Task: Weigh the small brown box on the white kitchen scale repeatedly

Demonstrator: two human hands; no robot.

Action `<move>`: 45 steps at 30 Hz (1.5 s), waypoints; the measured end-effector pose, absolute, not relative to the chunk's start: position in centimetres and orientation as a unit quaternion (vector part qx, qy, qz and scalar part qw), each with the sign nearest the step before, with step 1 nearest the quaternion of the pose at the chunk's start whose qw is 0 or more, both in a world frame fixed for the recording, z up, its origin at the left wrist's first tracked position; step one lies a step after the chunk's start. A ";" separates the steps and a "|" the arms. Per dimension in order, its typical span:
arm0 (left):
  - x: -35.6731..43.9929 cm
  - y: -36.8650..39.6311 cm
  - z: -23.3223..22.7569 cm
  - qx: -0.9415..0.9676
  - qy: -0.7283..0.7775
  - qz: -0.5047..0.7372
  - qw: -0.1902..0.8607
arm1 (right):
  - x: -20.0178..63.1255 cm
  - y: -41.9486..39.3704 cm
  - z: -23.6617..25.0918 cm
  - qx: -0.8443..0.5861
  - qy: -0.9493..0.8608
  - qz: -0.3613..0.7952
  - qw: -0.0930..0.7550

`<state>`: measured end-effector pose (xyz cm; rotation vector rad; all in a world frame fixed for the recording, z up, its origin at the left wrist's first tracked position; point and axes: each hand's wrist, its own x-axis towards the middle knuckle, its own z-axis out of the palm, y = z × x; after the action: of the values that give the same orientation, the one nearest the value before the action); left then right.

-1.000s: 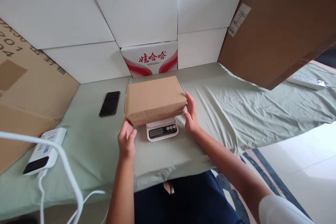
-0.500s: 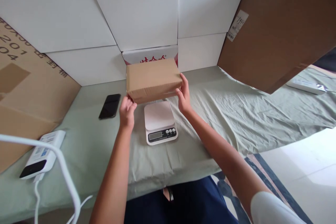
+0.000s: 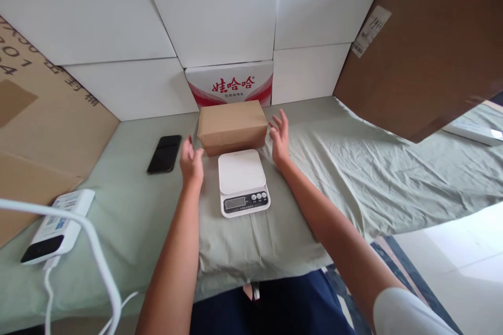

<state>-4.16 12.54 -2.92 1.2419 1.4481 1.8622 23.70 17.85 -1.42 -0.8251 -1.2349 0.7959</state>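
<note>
Box [image 3: 232, 126] lies on the surface at frame centre, just behind the scale [image 3: 242, 181]. Left hand [image 3: 191, 161] and right hand [image 3: 279, 137] are open beside it, holding nothing. The release step looks finished; next comes clearing the hands away.

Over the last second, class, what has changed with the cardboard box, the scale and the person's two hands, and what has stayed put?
The cardboard box was lifted off the scale and set down on the cloth behind it, in front of the red-and-white carton. The left hand and right hand have let go and now sit open beside it. The scale's platform is now bare. The scale, black phone and white device stayed in place.
</note>
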 end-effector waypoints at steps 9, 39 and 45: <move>-6.7 12.5 -2.3 0.334 0.521 0.740 0.262 | 26.8 18.9 -1.5 -0.455 -0.410 0.363 0.702; -2.8 10.7 -1.8 0.420 0.496 0.706 0.282 | 23.4 15.1 -0.6 -0.319 -0.699 0.290 0.571; -1.2 3.4 -1.9 0.439 0.492 0.704 0.265 | 25.7 9.2 -0.8 -0.338 -0.695 0.249 0.584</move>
<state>-1.23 3.45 -1.87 1.1862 1.3291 1.9010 25.69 9.17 -0.81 -0.7884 -1.6218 0.5810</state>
